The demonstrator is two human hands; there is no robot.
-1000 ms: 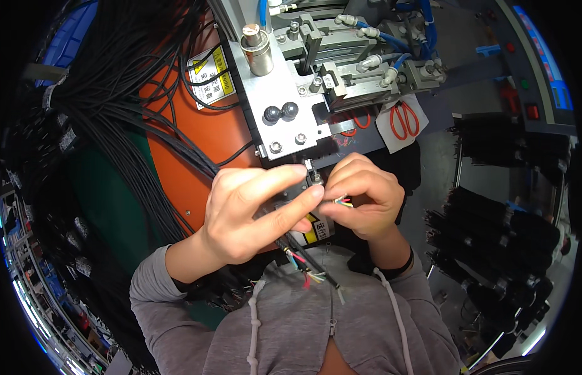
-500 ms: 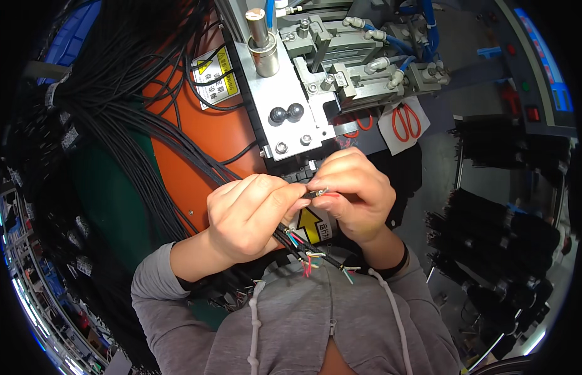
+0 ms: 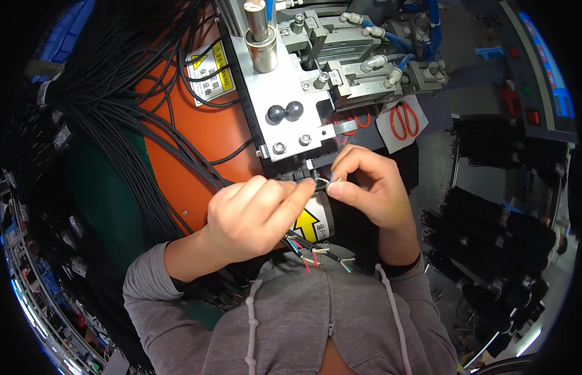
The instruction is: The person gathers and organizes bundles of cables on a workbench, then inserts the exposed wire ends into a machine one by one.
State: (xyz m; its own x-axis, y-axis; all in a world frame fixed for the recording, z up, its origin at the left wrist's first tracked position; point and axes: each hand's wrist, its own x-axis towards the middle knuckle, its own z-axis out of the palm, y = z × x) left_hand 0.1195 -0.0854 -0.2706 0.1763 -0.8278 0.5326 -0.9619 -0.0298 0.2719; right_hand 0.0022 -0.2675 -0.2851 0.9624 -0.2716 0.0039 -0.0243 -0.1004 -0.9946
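My left hand (image 3: pixel 253 215) is closed in a pinch, just in front of the metal machine's front edge. Its fingertips grip the end of a black cable, mostly hidden by the fingers. Thin wires (image 3: pixel 324 180), white and blue, come out of that end toward my right hand (image 3: pixel 372 187). Between thumb and forefinger, the right hand pinches these wires. Below my left hand hang several other black cables with stripped ends, their red, white and blue-green wires (image 3: pixel 314 255) fanned out in front of my grey top.
The metal machine (image 3: pixel 285 134) with two black knobs and pneumatic cylinders stands ahead. A thick bundle of black cables (image 3: pixel 131 119) crosses the orange surface (image 3: pixel 197 156) at left. Red-handled scissors (image 3: pixel 403 120) lie beyond my right hand. More cable bundles (image 3: pixel 491 231) hang at right.
My right hand has drawn slightly away from the left and turned more upright, so the wires now show between them. The left hand keeps its pinch and has shifted slightly.
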